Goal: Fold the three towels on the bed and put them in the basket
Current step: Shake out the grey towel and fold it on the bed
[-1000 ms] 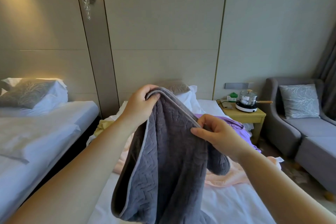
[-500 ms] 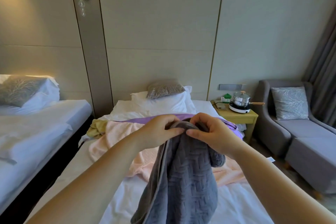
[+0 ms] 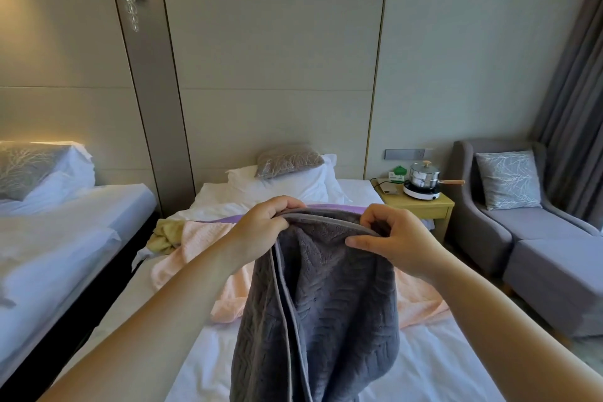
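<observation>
A dark grey textured towel (image 3: 329, 313) hangs doubled over in front of me above the white bed (image 3: 208, 352). My left hand (image 3: 261, 228) pinches its top edge on the left and my right hand (image 3: 394, 238) grips the same edge on the right. Spread on the bed behind it lies a pink towel (image 3: 199, 248). A strip of purple towel (image 3: 336, 207) shows past my hands. A crumpled yellow-green cloth (image 3: 164, 233) sits at the pink towel's left end. No basket is in view.
White pillows with a grey cushion (image 3: 287, 160) are at the bed's head. A second bed (image 3: 65, 232) stands to the left across a dark gap. On the right are a wooden nightstand (image 3: 421, 206) with a pot on a hotplate (image 3: 422, 179) and a grey armchair (image 3: 538, 232).
The towel came down from chest height to just above the bed. My hands met at the top edge, then moved apart along it.
</observation>
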Motion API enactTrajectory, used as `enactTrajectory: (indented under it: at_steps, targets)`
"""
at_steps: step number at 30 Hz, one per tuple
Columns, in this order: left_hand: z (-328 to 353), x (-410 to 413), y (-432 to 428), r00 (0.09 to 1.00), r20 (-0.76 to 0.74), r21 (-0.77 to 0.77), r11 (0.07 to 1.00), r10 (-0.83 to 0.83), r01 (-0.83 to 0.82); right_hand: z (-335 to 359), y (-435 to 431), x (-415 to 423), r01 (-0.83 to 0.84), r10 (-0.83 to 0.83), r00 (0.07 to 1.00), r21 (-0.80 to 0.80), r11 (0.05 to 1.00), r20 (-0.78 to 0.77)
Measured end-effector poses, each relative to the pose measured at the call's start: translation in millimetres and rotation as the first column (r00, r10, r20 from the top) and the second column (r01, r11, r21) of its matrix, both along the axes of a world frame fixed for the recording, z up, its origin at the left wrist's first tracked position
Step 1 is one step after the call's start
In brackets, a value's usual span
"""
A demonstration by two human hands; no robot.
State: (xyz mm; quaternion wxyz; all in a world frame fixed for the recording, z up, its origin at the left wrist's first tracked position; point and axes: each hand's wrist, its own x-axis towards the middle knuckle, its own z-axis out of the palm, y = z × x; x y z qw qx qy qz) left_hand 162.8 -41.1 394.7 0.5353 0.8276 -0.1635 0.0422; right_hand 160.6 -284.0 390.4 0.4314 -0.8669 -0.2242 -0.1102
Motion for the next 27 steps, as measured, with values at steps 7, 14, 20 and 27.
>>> enactTrajectory:
  at_steps: [7, 14, 20, 27]
  targets:
    - [-0.5, -13.7, -26.3, 0.980, 0.033, 0.158, 0.970, -0.195, 0.187, 7.8, 23.5, -1.6, -0.063, 0.056, 0.995, 0.084, 0.995, 0.079]
    - [-2.7, -10.9, -10.7, 0.996, -0.014, -0.010, 0.997, -0.083, 0.083, -9.6, -0.8, -2.4, -0.119, 0.115, 0.974, -0.007, 0.993, -0.196]
    - [-8.7, -13.1, -19.0, 0.983, -0.065, 0.001, 0.985, -0.173, 0.174, -8.6, 13.9, 0.7, -0.033, 0.032, 0.999, 0.101, 0.994, 0.016]
    - [-1.2, -15.0, -13.4, 0.975, 0.195, 0.056, 0.994, -0.103, 0.094, -11.8, 16.3, 2.9, -0.106, 0.104, 0.991, -0.019, 0.994, -0.082]
